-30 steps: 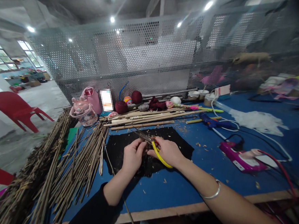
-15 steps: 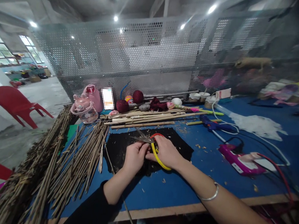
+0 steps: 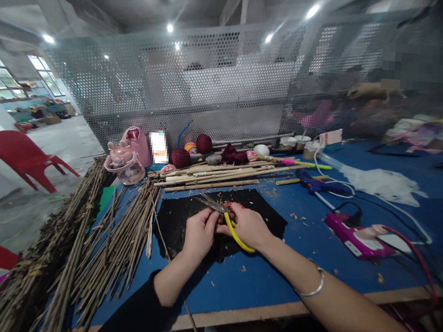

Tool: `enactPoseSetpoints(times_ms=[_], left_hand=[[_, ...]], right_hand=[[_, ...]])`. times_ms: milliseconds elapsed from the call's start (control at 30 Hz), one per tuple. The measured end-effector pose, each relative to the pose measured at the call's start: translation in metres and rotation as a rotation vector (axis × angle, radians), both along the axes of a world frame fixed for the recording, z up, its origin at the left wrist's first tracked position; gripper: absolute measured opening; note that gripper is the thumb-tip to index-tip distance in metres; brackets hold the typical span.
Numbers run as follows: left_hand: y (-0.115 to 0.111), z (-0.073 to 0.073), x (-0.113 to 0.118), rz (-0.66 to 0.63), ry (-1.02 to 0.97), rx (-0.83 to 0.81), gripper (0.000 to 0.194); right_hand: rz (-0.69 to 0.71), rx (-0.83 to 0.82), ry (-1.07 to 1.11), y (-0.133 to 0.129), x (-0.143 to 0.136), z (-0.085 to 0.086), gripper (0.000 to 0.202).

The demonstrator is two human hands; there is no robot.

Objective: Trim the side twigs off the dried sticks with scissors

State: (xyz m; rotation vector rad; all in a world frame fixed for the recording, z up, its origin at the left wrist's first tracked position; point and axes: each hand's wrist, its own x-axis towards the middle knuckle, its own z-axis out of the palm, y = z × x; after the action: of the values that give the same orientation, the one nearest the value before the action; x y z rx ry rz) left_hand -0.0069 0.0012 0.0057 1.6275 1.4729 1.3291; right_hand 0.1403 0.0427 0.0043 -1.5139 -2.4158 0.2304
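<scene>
My right hand (image 3: 248, 227) is closed on scissors (image 3: 233, 231) with a yellow handle; a bit of red shows at its fingers. The metal blades point up and left, above my left hand (image 3: 201, 230). My left hand's fingers are pinched together close to my right fingertips; what they hold is too hidden to name. Both hands are over a black cloth (image 3: 267, 214) strewn with small scraps. One thin stick (image 3: 160, 225) runs beneath my left forearm, past the table's front edge.
Many thin sticks (image 3: 119, 250) lie at the left. Behind the cloth are pale sticks (image 3: 224, 174), dark red yarn balls (image 3: 204, 143) and a pink basket (image 3: 130, 172). At the right are a blue glue gun (image 3: 311, 185), a purple power strip (image 3: 356, 238) and cables.
The scissor blades look closer together than before. Both hands have stayed in nearly the same place.
</scene>
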Motion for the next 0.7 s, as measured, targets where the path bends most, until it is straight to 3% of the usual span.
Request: enactPoseSetpoints(times_ms=[267,700], left_hand=[[0.002,-0.002,-0.001,-0.012,-0.064,-0.014,0.022],[0.005,-0.011,0.001,-0.05,-0.093,-0.068,0.024]], right_hand=[[-0.001,0.009,-0.001,0.005,0.001,-0.001,0.041],[0.068,0.07,0.087,-0.001,-0.001,0.003,0.046]])
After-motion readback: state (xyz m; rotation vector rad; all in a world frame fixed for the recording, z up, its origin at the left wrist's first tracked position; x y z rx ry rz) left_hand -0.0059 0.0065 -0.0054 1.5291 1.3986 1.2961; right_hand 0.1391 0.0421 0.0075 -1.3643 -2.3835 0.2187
